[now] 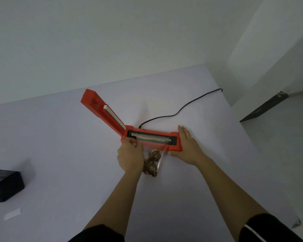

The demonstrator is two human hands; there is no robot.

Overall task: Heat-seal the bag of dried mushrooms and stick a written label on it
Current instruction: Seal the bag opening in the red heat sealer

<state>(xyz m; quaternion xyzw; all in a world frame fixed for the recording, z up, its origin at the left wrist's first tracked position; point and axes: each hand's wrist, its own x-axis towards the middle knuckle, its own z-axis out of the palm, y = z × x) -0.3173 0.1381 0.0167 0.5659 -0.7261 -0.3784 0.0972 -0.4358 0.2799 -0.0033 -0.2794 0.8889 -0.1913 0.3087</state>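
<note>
A red heat sealer (152,139) lies on the white table (59,154) with its lid (103,113) swung up and to the left. A clear bag of dried mushrooms (152,162) lies in front of it, its mouth laid over the sealing strip (150,137). My left hand (130,155) pinches the bag's left top corner at the sealer's hinge end. My right hand (186,145) grips the sealer's right end, fingers flat along it. A blank white label (12,213) lies at the near left of the table.
A black power cord (180,110) runs from the sealer's back toward the table's far right edge. A black mesh holder (4,185) stands at the left edge. The table's right edge drops to the floor close beside my right arm.
</note>
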